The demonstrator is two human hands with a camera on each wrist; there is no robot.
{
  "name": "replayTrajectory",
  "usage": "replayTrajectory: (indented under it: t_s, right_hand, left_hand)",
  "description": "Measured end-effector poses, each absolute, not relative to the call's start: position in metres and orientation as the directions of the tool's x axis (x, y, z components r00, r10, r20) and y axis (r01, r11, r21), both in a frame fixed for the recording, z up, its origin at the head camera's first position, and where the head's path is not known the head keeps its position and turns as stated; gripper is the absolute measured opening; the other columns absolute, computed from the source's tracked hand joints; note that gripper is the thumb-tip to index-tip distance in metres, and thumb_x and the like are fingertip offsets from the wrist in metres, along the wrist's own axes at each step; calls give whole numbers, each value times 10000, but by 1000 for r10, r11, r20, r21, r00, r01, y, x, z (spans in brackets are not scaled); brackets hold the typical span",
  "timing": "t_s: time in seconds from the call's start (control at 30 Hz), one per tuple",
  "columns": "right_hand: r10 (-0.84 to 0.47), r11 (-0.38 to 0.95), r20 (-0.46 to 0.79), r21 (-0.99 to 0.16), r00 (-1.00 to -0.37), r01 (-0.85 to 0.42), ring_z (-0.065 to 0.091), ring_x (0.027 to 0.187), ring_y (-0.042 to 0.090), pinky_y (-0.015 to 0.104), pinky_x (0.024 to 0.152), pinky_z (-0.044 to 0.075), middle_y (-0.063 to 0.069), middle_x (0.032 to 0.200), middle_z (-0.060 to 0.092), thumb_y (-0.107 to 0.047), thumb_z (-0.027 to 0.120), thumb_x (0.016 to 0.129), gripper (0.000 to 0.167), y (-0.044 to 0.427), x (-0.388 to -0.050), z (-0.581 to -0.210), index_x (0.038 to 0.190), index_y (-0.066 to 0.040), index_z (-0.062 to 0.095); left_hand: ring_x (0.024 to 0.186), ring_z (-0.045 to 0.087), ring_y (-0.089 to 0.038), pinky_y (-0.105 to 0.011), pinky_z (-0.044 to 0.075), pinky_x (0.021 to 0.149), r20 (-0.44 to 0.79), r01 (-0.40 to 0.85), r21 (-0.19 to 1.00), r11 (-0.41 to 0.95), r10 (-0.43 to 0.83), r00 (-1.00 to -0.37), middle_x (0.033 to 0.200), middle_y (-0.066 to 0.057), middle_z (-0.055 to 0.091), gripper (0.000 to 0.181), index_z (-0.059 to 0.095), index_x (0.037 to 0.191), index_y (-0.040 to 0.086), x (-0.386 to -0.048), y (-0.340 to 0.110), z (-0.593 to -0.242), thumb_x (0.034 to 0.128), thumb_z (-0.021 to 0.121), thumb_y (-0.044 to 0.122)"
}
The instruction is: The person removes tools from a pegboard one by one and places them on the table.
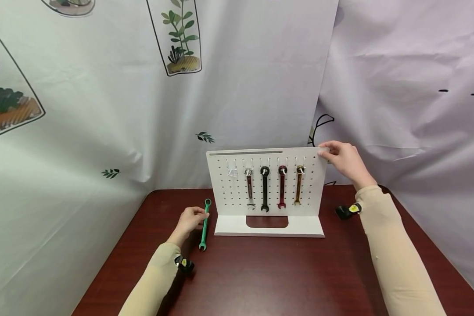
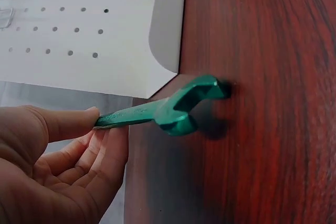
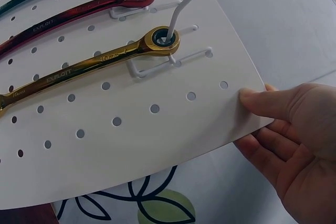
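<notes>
A green wrench (image 1: 205, 226) is pinched between the thumb and fingers of my left hand (image 1: 189, 220), left of the white pegboard (image 1: 225, 204). Its open end (image 2: 178, 109) points away from the hand in the left wrist view. My right hand (image 1: 342, 159) grips the pegboard's upper right corner, thumb on the front face. On the board's hooks hang a silver wrench (image 1: 249, 186), a black wrench (image 1: 265, 188), a red wrench (image 1: 282, 188) and a gold wrench (image 1: 299, 185). The leftmost hook (image 1: 231, 170) holds no wrench.
The board's white base (image 1: 231, 226), with a cutout in it, stands on a dark red wooden table (image 1: 268, 272). Behind the table hangs a pale cloth (image 1: 260, 87) printed with plants. A black strap device sits on each wrist.
</notes>
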State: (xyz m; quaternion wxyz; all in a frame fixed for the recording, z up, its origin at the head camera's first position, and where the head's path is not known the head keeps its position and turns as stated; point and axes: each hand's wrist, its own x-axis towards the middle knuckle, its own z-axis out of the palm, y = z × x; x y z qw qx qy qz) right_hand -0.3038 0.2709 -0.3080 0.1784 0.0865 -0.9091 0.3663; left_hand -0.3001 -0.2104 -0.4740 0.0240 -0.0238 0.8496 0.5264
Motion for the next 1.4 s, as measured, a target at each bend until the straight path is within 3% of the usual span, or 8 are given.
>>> replayTrajectory:
  t_s: [1.0, 1.4]
  right_hand:
    - [-22, 714, 392, -638, -920, -289, 644, 936, 290, 413, 790, 507, 202, 1089, 714, -315, 639, 1010, 352, 271, -306, -309, 1242, -54, 676]
    - [-22, 710, 382, -644, -924, -283, 644, 965, 312, 464, 827, 499, 220, 1109, 702, -304, 631, 1015, 352, 271, -304, -308, 1255, -48, 661]
  left_hand:
    - [728, 638, -214, -345, 605, 621, -126, -129, 860, 494, -39, -991, 907, -160, 631, 129, 660, 932, -66, -298, -215, -489, 908, 724, 43]
    - [705, 637, -205, -348, 605, 612, -108, -120, 851, 511, -52, -993, 863, -145, 647, 115, 680, 891, -54, -298, -213, -490, 887, 741, 43]
